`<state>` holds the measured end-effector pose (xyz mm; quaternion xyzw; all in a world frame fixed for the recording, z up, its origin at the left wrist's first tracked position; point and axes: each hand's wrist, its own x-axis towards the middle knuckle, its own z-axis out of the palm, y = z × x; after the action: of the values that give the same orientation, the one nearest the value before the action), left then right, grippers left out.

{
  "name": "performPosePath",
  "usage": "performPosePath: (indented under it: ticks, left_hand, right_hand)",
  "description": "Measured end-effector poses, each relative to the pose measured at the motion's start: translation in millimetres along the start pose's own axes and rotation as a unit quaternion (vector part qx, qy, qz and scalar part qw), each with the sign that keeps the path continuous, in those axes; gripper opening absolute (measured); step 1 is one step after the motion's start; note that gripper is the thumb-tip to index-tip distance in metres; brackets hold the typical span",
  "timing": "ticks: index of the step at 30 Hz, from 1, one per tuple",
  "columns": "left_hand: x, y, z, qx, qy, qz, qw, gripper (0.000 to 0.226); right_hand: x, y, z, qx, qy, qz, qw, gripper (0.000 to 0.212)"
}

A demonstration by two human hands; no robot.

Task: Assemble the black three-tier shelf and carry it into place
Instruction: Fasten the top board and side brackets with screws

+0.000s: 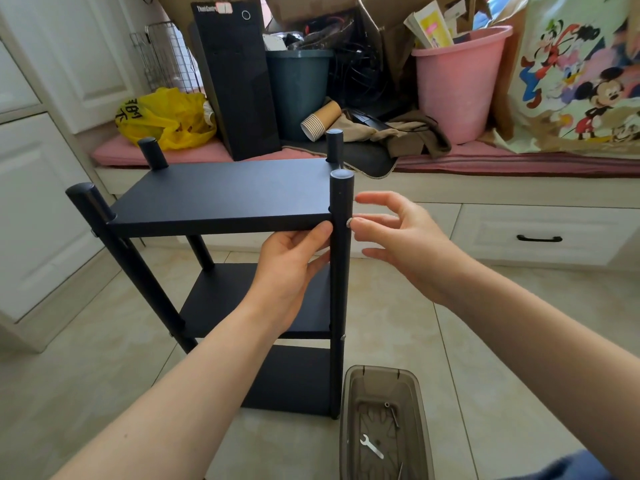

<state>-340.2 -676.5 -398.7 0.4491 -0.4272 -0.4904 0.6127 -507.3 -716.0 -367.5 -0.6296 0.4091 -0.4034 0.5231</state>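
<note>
Gripping shelf post [341, 199] with left hand [291, 268]; right hand [408, 247] touching screw [349, 222].

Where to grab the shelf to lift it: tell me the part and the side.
Probably the top board, by its two short ends, one hand from each side: the shelf stands upright, posts rise past the board at each corner, and the ends between them are bare.

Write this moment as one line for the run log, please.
shelf: standing, three boards in | left hand: grips front post | right hand: open, finger at screw | tray: spanner inside
</note>
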Motion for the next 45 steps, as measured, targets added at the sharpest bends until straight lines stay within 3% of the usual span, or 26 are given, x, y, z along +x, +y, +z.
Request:
performPosePath:
  ticks: [3, 6, 10, 12, 15, 18, 20, 25, 32, 38, 45]
  left_hand:
    - [-4.7, 2.8, 1.9, 0.008, 0.009, -0.004, 1.000, 0.033]
    - [-10.1, 4.3, 1.2, 0.037, 0.000, -0.005, 0.999, 0.028]
    - [-16.5, 10.3, -4.9, 0.188, 0.032, 0.031, 0.981, 0.015]
    - [-21.7, 11.7, -9.1, 0.348, 0.075, 0.124, 0.926, 0.018]
    - [-28.4, 13.1, -6.9, 0.505, 0.140, 0.280, 0.804, 0.036]
    - [-26.7, 19.0, 4.7, 0.523, 0.172, 0.373, 0.747, 0.029]
    - [-23.3, 19.5, 11.8, 0.545, 0.176, 0.384, 0.724, 0.037]
    - [-12.6, 21.2, 17.2, 0.568, 0.196, 0.329, 0.728, 0.053]
    - [-5.5, 27.1, 16.2, 0.578, 0.190, 0.307, 0.732, 0.042]
    - [-5.7, 27.6, 18.7, 0.558, 0.163, 0.297, 0.757, 0.041]
    - [-5.8, 25.5, 18.8, 0.548, 0.153, 0.304, 0.764, 0.041]
  right_hand:
    - [5.2, -1.9, -3.2, 0.063, -0.084, -0.004, 0.994, 0.047]
    - [8.7, -2.5, -7.2, 0.087, -0.135, -0.007, 0.987, 0.046]
    - [12.0, 0.9, -8.4, 0.106, -0.140, -0.007, 0.984, 0.041]
    - [13.9, 2.0, -7.9, 0.106, -0.133, -0.010, 0.985, 0.040]
    - [16.7, 3.6, -6.9, 0.106, -0.125, -0.010, 0.986, 0.038]
    - [18.2, 4.1, -6.5, 0.113, -0.125, -0.006, 0.986, 0.041]
    - [18.5, 3.7, -6.5, 0.122, -0.130, -0.001, 0.984, 0.041]
    - [19.2, 3.3, -7.7, 0.135, -0.136, 0.023, 0.981, 0.037]
    - [20.9, 0.7, -5.4, 0.146, -0.114, 0.042, 0.982, 0.029]
    - [26.8, -4.8, 1.3, 0.297, -0.023, 0.147, 0.943, 0.028]
    - [33.7, -8.7, 12.1, 0.275, -0.054, 0.210, 0.937, 0.046]
